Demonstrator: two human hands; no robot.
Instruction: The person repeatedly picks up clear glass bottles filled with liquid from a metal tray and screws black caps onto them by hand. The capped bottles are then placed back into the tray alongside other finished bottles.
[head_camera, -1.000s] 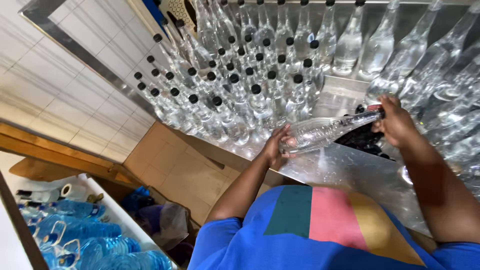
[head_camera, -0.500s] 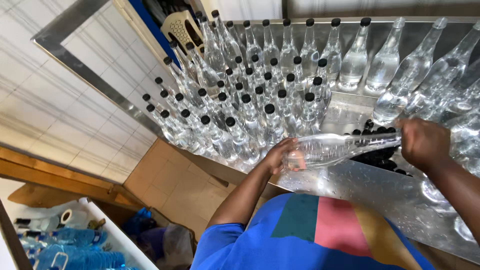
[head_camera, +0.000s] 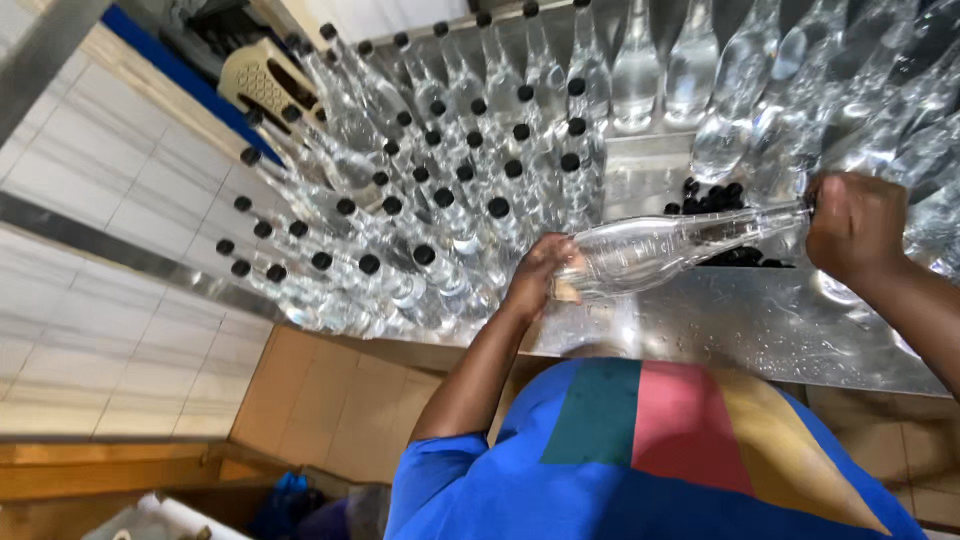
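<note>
A clear plastic bottle (head_camera: 665, 245) lies level above the wet steel table (head_camera: 740, 325), held at both ends. The left hand (head_camera: 540, 275) cups the base with fingers curled round it; the right hand (head_camera: 855, 225), at three o'clock from the bottle, is closed over the neck end, hiding whatever cap is there. The bottle looks filled, so probably moderately heavy, with thin walls that would give under a hard squeeze and a wet, slippery skin; base and neck seem the firmest grips. Capped bottles (head_camera: 440, 200) stand in rows at ten o'clock, loose black caps (head_camera: 710, 190) at twelve. A tiled wall (head_camera: 90, 300) lies at nine o'clock.
</note>
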